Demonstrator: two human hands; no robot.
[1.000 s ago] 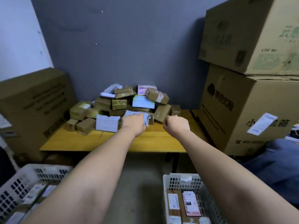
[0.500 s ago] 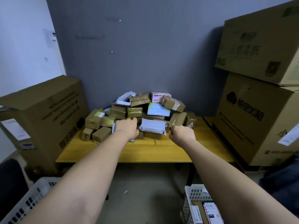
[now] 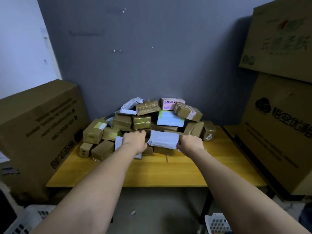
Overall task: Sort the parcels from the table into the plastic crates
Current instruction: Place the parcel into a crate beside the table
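Note:
A heap of parcels (image 3: 141,122), mostly brown taped boxes, lies at the back of the yellow table (image 3: 168,173). At the heap's front lies a grey-white plastic mailer (image 3: 163,139). My left hand (image 3: 135,143) curls its fingers at the mailer's left end and covers part of a flat white parcel (image 3: 118,143). On the other side, my right hand (image 3: 190,144) grips the mailer's right end. A pink box (image 3: 172,103) tops the heap. Corners of two white plastic crates show on the floor, one at the left (image 3: 25,220) and one at the right (image 3: 217,223).
A big brown carton (image 3: 38,129) stands left of the table. Two stacked cartons (image 3: 278,132) crowd its right side. A grey wall closes the back. Bare grey floor lies between the crates under the table's front edge.
The view has tilted up and drawn nearer to the table, so the crates have slid nearly out of sight. Both hands have closed in on the ends of the grey-white mailer.

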